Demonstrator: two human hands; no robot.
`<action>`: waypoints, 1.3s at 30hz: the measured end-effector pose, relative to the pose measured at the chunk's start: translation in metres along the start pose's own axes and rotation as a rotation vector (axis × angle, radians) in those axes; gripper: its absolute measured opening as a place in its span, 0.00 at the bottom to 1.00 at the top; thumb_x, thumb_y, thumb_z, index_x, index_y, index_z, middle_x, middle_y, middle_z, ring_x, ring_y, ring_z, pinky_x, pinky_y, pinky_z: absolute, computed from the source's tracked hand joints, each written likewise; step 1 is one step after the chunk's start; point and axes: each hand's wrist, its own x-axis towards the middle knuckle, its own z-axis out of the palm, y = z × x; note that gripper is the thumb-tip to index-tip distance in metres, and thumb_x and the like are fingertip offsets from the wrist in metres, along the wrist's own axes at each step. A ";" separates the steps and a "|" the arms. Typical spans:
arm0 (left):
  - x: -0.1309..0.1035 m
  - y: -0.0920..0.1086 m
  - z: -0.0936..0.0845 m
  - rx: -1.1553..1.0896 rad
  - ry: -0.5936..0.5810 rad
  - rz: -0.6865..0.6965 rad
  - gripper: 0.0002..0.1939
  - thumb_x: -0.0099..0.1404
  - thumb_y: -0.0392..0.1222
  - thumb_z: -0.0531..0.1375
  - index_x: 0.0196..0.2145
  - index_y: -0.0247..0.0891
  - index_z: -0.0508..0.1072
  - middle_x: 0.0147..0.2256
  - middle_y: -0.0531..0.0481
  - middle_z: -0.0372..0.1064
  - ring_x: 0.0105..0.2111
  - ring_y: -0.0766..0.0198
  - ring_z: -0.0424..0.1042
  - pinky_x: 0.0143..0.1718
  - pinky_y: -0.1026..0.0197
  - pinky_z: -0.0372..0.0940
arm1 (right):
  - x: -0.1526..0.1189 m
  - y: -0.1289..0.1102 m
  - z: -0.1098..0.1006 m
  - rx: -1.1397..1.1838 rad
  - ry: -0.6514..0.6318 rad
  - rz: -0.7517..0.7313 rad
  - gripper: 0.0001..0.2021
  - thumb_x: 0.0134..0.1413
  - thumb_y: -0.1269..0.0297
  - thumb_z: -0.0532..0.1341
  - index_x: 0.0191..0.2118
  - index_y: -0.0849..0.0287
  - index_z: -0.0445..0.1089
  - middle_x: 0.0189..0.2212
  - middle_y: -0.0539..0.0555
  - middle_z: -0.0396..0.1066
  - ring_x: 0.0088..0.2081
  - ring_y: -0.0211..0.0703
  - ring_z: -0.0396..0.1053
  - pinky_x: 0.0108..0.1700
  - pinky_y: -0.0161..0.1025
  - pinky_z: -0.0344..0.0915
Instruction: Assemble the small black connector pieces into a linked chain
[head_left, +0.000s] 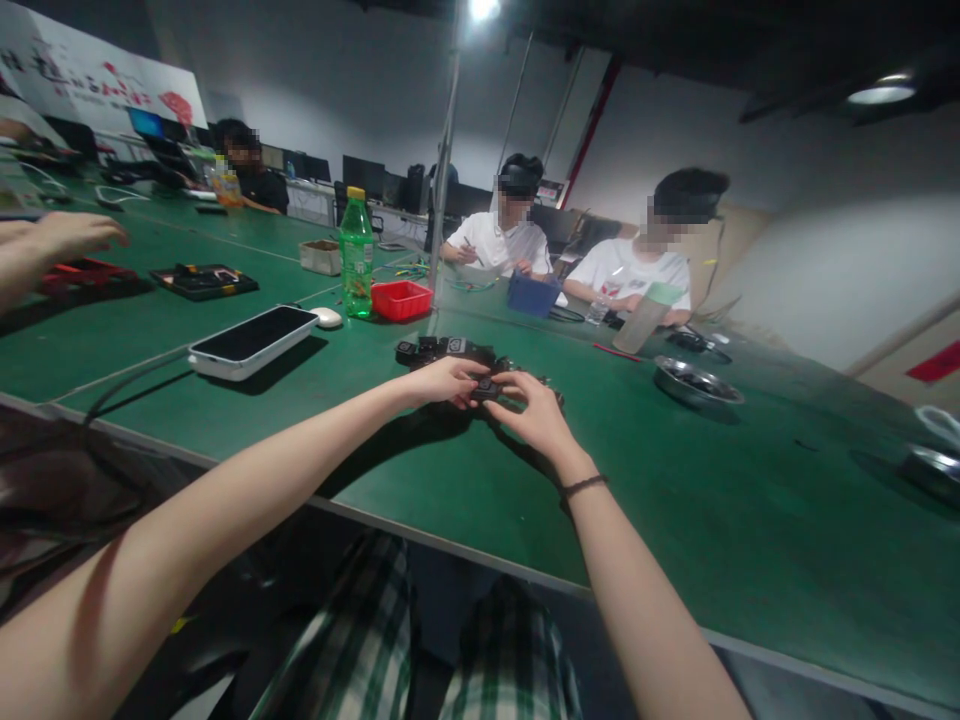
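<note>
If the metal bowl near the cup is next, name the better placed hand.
Likely the right hand: it is nearer the bowl; the left hand would have to cross past it. Both are at the black device.

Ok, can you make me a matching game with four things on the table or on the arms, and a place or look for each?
Things:
1. black parts
2. green bottle
3. bracelet
4. blue box

Clues:
A. has a yellow cap
B. at the fingertips of left hand and right hand
C. near white shirts
D. around the right wrist

Pairs: 1-B, 2-A, 3-D, 4-C
</note>
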 end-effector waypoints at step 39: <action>0.005 -0.005 -0.002 0.045 -0.017 0.073 0.17 0.58 0.29 0.59 0.47 0.31 0.72 0.31 0.47 0.74 0.27 0.68 0.73 0.26 0.68 0.66 | 0.001 0.003 0.001 -0.065 0.002 -0.007 0.12 0.47 0.62 0.64 0.40 0.57 0.71 0.41 0.56 0.73 0.44 0.48 0.72 0.52 0.50 0.70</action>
